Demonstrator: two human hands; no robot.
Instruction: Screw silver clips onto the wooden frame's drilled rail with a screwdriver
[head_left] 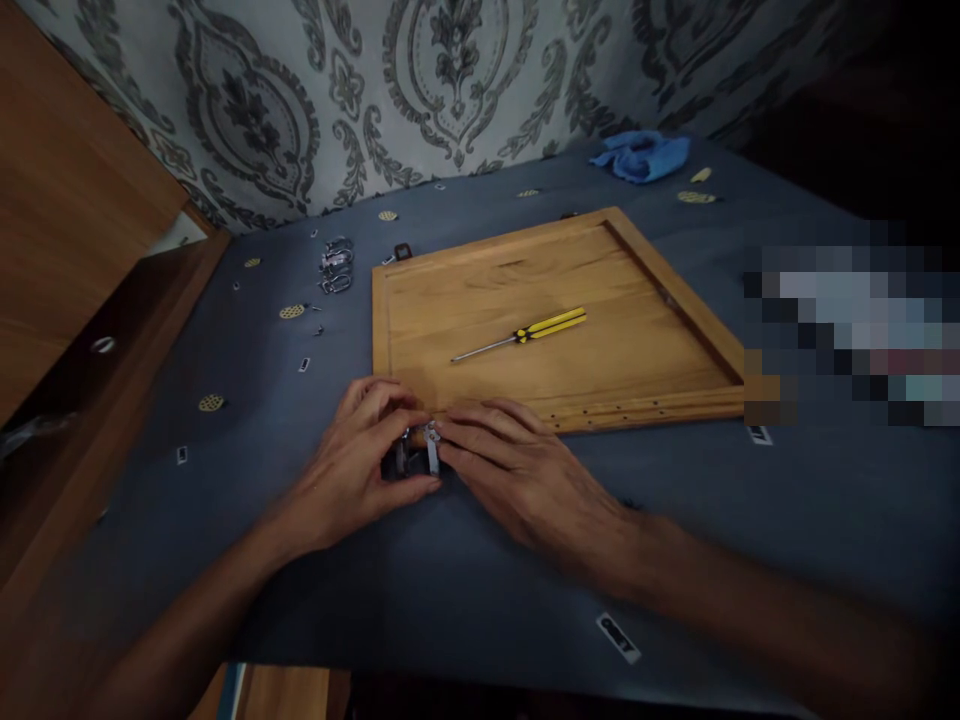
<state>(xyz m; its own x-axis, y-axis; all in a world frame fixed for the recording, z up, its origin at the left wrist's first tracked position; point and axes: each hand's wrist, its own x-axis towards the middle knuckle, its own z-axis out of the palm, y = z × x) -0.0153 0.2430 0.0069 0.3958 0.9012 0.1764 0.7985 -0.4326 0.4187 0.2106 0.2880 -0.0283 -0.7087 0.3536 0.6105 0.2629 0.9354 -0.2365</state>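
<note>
Both my hands meet at the near left corner of a wooden panel (600, 375) lying flat on a dark blue-grey table top (465, 590). My left hand (360, 465) curls its fingers round a small shiny metal hinge (429, 448). My right hand (517, 475) pinches the same metal hinge from the right, fingers pressed together. Part of the hinge is hidden by my fingers. A yellow-handled screwdriver (525, 332) lies loose on the panel, apart from both hands.
More metal hinges (336, 265) lie at the back left. Small round yellow discs (211, 403) and tiny fittings are scattered over the table. A blue cloth (641, 155) sits by the patterned wall. Wooden furniture (67, 230) borders the left side.
</note>
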